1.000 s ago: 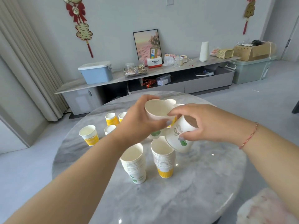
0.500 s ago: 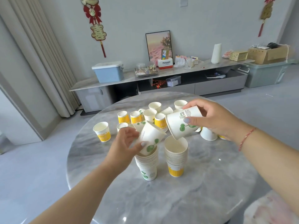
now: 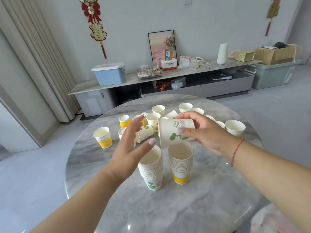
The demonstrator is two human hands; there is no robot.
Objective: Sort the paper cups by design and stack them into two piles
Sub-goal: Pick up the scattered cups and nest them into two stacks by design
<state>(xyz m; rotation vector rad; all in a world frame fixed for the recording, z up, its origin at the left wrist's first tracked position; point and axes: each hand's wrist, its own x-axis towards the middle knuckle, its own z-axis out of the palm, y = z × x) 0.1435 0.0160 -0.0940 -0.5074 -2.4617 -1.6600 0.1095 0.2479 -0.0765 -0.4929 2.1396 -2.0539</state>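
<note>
On the round marble table [image 3: 210, 190], two stacks stand side by side toward its near edge: green-leaf stack [image 3: 151, 172], yellow-band stack [image 3: 180, 163]. Loose cups [image 3: 101, 137] crowd the far edge. Right hand [image 3: 207, 132] grips a green-leaf cup [image 3: 175, 132], tilted, above both stacks; left hand [image 3: 129, 148] hovers with spread fingers, holding nothing

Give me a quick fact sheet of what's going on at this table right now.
Surface: round marble table
Left hand: open, holding nothing, beside the green-leaf pile
Right hand: holds a green-leaf cup on its side, above both piles
Second pile: yellow-band pile
Unsorted: loose cups behind, some upright, some tipped over
</note>
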